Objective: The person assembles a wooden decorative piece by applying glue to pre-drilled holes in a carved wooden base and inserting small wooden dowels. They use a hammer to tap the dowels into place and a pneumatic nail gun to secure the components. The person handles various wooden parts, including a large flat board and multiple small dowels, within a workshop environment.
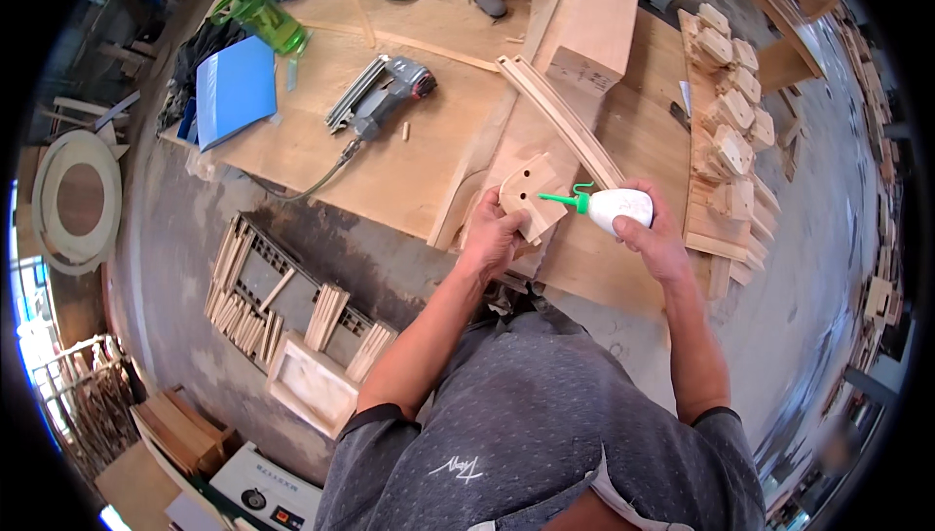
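A pneumatic nailer [385, 97] lies on the tabletop [433, 136], I see, ahead and left of the left fingers [510, 224]; shaped wooden blocks [732, 148] line a board [703, 166] beyond the right fingers [664, 208]. Just ahead of the latter slants a grooved wooden strip [560, 117]. The left fingers pinch a two-holed wooden piece [539, 216]; the right ones wrap a white squeeze bottle [620, 208], its green nozzle [562, 200] beside one hole, contact unclear.

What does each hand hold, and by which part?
The left hand grips a pale two-holed wooden block by its left edge; the right hand holds a white green-nozzled bottle by its rounded body.
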Available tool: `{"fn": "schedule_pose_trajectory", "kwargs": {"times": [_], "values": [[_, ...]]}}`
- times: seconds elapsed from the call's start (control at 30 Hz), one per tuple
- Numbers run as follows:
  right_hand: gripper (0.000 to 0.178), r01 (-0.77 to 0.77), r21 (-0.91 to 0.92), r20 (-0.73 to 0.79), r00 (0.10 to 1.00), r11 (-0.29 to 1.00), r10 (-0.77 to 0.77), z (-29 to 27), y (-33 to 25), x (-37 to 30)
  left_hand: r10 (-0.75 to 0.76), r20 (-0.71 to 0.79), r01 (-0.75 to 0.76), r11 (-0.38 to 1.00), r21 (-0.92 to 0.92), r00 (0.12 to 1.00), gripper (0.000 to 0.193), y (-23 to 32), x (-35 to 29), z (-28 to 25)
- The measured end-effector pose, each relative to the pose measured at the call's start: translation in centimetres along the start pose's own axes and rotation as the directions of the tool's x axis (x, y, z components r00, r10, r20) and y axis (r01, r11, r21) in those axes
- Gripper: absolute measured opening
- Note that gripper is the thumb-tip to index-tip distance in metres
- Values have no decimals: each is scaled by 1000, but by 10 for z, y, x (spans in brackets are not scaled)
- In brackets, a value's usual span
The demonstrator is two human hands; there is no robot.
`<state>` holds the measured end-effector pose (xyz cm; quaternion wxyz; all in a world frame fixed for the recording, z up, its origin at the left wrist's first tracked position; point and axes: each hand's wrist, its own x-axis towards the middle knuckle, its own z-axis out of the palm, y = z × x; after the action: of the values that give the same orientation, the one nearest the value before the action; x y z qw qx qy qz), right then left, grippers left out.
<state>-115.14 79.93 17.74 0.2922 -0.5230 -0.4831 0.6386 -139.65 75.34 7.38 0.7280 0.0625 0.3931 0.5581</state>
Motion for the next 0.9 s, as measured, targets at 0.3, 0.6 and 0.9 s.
{"fn": "schedule_pose_trajectory", "kwargs": {"times": [0.3, 0.6, 0.9], "values": [[52, -30, -127, -24, 999, 991, 27, 27, -9, 4, -10, -122, 14, 999, 32, 992, 46, -4, 9, -33], [48, 46, -237, -21, 998, 970, -53, 42, -15, 7, 6, -68, -3, 999, 39, 998, 44, 6, -2, -16], [51, 108, -319, -63, 989, 942, -134, 42, -29, 14, 1, -1, -1, 1000, -16, 1000, 42, 14, -9, -13]]}}
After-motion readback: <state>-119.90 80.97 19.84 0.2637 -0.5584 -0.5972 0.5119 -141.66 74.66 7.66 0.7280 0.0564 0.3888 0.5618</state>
